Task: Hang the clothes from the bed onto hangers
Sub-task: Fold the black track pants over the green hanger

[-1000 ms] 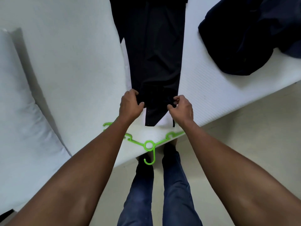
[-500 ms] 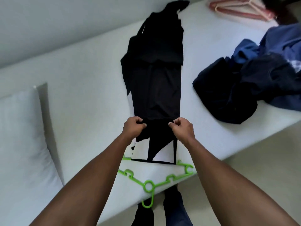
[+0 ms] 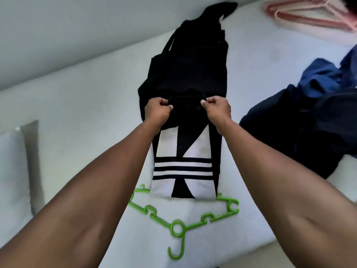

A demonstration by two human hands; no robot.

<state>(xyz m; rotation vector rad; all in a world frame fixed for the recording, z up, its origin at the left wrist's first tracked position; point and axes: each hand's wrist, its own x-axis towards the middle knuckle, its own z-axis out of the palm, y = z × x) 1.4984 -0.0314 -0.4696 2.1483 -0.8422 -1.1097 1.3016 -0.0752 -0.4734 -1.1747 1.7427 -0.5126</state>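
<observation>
– Progress on the hanging?
– None complete. Nothing is on a hanger. A blue pile (image 3: 309, 113) lies at my right, with pink hangers (image 3: 309, 18) beyond it.
– And the black garment (image 3: 185, 74)?
– Flat on the bed (image 3: 87, 113), straight ahead. My left hand (image 3: 157, 111) and right hand (image 3: 217, 110) each pinch a folded edge at its middle. Its near end touches the green hanger (image 3: 176, 228), which neither hand holds.

Both arms stretch forward, left hand (image 3: 157, 111) and right hand (image 3: 218, 109) pinching the black garment (image 3: 193, 70) with curled fingers.
</observation>
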